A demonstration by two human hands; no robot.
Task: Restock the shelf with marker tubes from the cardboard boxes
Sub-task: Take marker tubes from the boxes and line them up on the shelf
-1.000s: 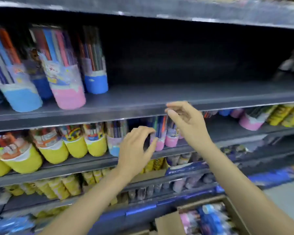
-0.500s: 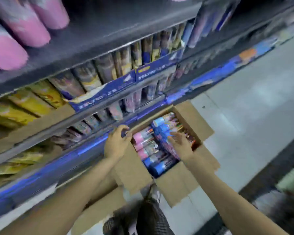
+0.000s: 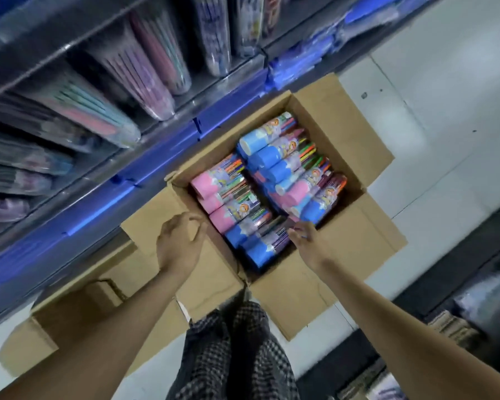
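Right hand (image 3: 306, 243) reaching, grip spread, touching the nearest marker tube (image 3: 267, 245) | tubes lying lengthwise away from it in the cardboard box (image 3: 338, 131) | left hand (image 3: 179, 243) hovering, loosely curled, over the flap.

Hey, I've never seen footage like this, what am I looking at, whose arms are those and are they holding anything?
This is one picture from a camera worn on a person's head, looking down. No machine: the arms are the wearer's own. An open cardboard box sits on the shop floor beside the shelf, full of pink and blue marker tubes lying on their sides. The left hand hovers at the box's edge, holding nothing. The right hand reaches the nearest tubes; blur hides whether it grips one.
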